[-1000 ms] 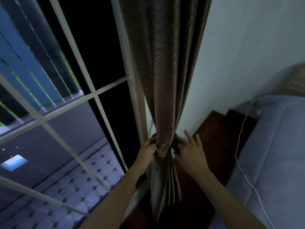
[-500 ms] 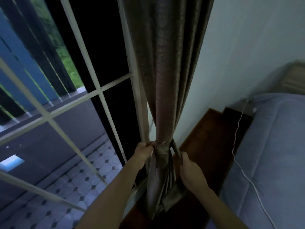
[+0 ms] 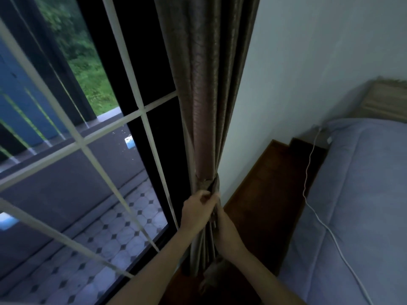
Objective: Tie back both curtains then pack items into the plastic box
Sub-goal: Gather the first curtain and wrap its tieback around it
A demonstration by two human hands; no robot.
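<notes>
A brown curtain [image 3: 207, 89] hangs gathered between the window and the wall corner. A matching fabric tieback [image 3: 208, 183] is wrapped round it at its narrowest point. My left hand [image 3: 197, 213] sits just below the band, fingers curled and pinching the tieback's end against the front of the curtain. My right hand [image 3: 224, 227] is pressed close beside it, partly behind the folds, gripping the tieback's other end. The curtain's lower folds hang down between my forearms. No plastic box is in view.
A white window grille [image 3: 81, 143] fills the left, with a tiled balcony floor outside. A dark wooden ledge [image 3: 264, 194] runs along the white wall. A bed with a blue cover [image 3: 363, 205] lies to the right, a white cable [image 3: 308, 168] trailing over it.
Both hands have closed in together at the curtain's front, just under the tieback. The right hand went from open fingers on the curtain's side to gripping the band's end. The view shifted slightly.
</notes>
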